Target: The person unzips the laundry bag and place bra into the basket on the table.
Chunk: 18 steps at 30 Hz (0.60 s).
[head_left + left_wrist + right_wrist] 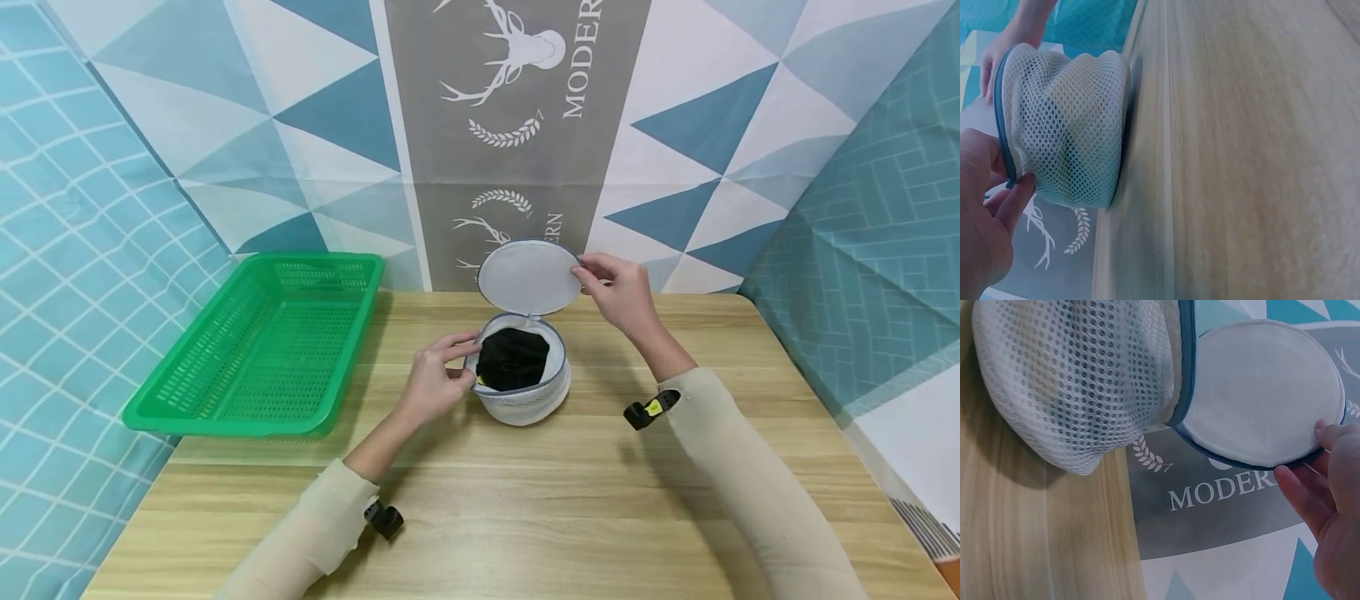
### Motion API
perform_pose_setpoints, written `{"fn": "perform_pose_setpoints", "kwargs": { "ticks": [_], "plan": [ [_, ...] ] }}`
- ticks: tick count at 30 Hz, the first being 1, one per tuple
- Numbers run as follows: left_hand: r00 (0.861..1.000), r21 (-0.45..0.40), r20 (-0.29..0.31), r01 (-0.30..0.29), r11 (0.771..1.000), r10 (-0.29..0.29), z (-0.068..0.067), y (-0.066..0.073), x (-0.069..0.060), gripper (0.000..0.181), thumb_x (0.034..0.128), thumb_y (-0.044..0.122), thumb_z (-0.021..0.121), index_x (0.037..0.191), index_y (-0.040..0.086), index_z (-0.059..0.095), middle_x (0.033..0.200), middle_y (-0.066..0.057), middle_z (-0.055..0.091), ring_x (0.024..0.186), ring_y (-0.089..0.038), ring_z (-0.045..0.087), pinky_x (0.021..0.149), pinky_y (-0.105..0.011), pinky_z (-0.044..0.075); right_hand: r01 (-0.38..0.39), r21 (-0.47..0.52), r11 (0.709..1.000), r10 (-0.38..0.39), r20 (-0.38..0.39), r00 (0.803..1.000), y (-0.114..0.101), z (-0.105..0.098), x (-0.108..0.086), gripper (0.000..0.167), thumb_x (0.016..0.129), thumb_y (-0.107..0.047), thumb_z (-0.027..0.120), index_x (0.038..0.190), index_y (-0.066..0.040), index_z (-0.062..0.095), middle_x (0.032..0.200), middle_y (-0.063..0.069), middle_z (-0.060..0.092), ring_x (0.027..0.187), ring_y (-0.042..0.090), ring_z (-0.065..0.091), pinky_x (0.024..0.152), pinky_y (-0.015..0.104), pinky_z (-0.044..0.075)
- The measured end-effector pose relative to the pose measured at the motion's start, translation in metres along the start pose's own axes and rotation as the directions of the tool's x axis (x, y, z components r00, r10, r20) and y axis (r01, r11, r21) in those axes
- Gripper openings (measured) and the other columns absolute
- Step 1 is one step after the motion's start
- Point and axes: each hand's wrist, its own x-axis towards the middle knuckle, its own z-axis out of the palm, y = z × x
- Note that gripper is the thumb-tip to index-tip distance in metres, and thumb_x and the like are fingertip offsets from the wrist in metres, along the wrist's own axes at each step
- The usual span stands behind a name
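Observation:
A round white mesh bag [525,408] with a blue-grey rim stands on the wooden table, and black fabric [513,358] lies inside it. Its round lid [529,277] is raised at the back, joined to the rim by a small hinge. My left hand [437,379] pinches the rim at the bag's left side; in the left wrist view the thumb and fingers of the left hand [988,212] hold that edge of the mesh bag [1069,125]. My right hand [618,293] pinches the lid's right edge, and the right wrist view shows the right hand [1335,494] gripping the lid [1266,394].
A green plastic basket [341,392] with perforated walls stands at the left on the wooden table [510,517]. Patterned cloth [517,142] hangs behind the table, and blue cloths cover both sides. Each sleeve cuff has a small black device by it.

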Motion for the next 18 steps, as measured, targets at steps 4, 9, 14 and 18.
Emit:
{"fn": "perform_pose_setpoints", "kwargs": {
  "ticks": [4, 9, 14, 18],
  "plan": [
    [1.000, 0.007, -0.004, -0.010, 1.000, 0.010, 0.001, 0.000, 0.000, 0.045, 0.0850, -0.013, 0.064, 0.127, -0.012, 0.079, 0.148, -0.022, 0.075, 0.128, -0.039, 0.077, 0.086, -0.033, 0.072, -0.051, 0.015, 0.999, 0.050, 0.032, 0.998, 0.005, 0.002, 0.005, 0.026, 0.108, -0.007, 0.075, 0.128, 0.009, 0.078, 0.113, 0.032, 0.082, 0.099, 0.049, 0.082, 0.076, 0.010, 0.064],
    [1.000, 0.012, -0.013, -0.017, 1.000, 0.017, 0.000, 0.001, -0.001, 0.044, 0.0850, -0.013, 0.064, 0.126, -0.012, 0.079, 0.147, -0.021, 0.076, 0.127, -0.039, 0.077, 0.086, -0.033, 0.072, -0.091, 0.036, 0.995, 0.090, 0.038, 0.995, 0.009, 0.005, 0.008, 0.028, 0.109, -0.010, 0.074, 0.131, 0.008, 0.077, 0.114, 0.032, 0.082, 0.097, 0.038, 0.084, 0.080, 0.031, 0.070],
    [1.000, 0.013, -0.009, -0.023, 1.000, 0.023, 0.001, 0.000, -0.001, 0.044, 0.0848, -0.013, 0.064, 0.126, -0.012, 0.079, 0.147, -0.022, 0.076, 0.127, -0.039, 0.077, 0.086, -0.033, 0.072, -0.137, 0.056, 0.989, 0.133, 0.061, 0.989, 0.011, 0.007, 0.010, 0.032, 0.111, -0.011, 0.071, 0.140, 0.004, 0.074, 0.116, 0.031, 0.080, 0.093, 0.032, 0.081, 0.078, 0.020, 0.069],
    [1.000, 0.011, -0.002, -0.021, 1.000, 0.021, 0.002, 0.000, 0.000, 0.045, 0.0849, -0.014, 0.063, 0.127, -0.011, 0.079, 0.149, -0.021, 0.075, 0.129, -0.040, 0.077, 0.087, -0.033, 0.072, -0.195, 0.123, 0.973, 0.178, 0.136, 0.974, 0.012, 0.010, 0.011, 0.045, 0.111, -0.004, 0.066, 0.156, -0.001, 0.061, 0.125, 0.032, 0.074, 0.109, 0.045, 0.080, 0.080, 0.017, 0.068]
  ]
}}
